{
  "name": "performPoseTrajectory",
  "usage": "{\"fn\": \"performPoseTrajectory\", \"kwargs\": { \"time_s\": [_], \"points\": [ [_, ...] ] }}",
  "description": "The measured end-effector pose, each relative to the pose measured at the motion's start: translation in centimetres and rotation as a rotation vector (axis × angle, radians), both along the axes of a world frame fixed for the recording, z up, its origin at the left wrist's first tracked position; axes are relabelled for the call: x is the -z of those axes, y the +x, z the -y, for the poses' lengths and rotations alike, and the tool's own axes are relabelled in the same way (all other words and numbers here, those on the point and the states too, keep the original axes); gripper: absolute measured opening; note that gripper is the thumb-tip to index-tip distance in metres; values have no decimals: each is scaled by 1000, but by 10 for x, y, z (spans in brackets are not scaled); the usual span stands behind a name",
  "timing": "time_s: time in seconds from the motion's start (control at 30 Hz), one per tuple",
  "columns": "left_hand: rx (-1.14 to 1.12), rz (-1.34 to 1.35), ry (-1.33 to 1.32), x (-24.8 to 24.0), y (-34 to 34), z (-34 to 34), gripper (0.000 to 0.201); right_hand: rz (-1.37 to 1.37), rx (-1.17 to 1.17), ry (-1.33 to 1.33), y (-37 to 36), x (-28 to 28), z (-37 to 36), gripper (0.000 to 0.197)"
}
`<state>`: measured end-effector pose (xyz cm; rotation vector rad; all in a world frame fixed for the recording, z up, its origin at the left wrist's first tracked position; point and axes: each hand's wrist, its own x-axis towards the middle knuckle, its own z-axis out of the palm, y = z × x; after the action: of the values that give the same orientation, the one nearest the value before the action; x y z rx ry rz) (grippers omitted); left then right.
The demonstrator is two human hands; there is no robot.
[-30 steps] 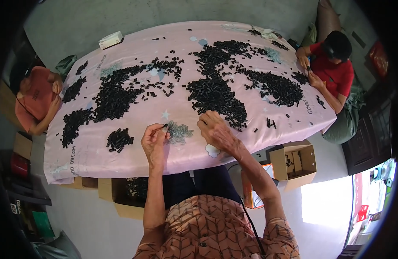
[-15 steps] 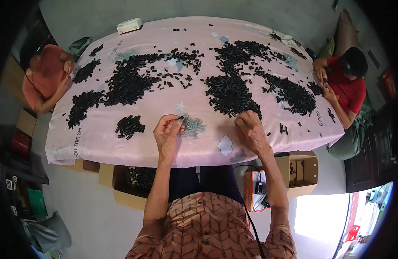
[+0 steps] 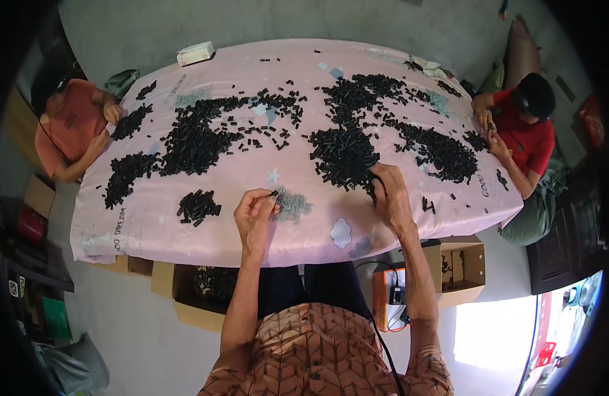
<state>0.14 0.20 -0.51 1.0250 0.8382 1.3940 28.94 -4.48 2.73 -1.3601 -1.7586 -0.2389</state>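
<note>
My left hand (image 3: 255, 221) pinches a small black tubular piece (image 3: 275, 194) between thumb and fingers. Beside those fingertips lies a loose heap of thin grey-green bits (image 3: 294, 206), too fine to name. Over the near right edge of a large pile of black pieces (image 3: 340, 155), my right hand (image 3: 392, 198) is curled with its fingers drawn together. Its fingertips touch the pile, and what they hold, if anything, is hidden. A smaller heap of black pieces (image 3: 199, 206) sits to the left of my left hand.
More black piles (image 3: 195, 138) cover the pink-clothed table (image 3: 146, 228). Workers in an orange shirt (image 3: 76, 129) and a red shirt (image 3: 521, 138) sit at its left and right ends. Cardboard boxes (image 3: 164, 280) and an orange-and-white box (image 3: 381, 300) stand below the near edge.
My right hand has turned and its fingers now reach the pile's near right edge. The left hand still pinches the black piece. The whole view has shifted slightly.
</note>
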Motion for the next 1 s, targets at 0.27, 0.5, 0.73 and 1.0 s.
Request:
{"fn": "performPoseTrajectory", "kwargs": {
  "time_s": [0.27,0.5,0.73,1.0],
  "points": [
    [-2,13,-3,-1,2,0,12,-407,30,-214,21,9,-43,49],
    [-11,43,13,4,0,-1,12,187,252,-320,-22,16,-64,62],
    [11,83,33,9,1,-3,12,322,250,-253,-52,26,-73,62],
    [11,52,6,1,0,0,12,349,120,-228,-75,25,-87,51]
  ]
}}
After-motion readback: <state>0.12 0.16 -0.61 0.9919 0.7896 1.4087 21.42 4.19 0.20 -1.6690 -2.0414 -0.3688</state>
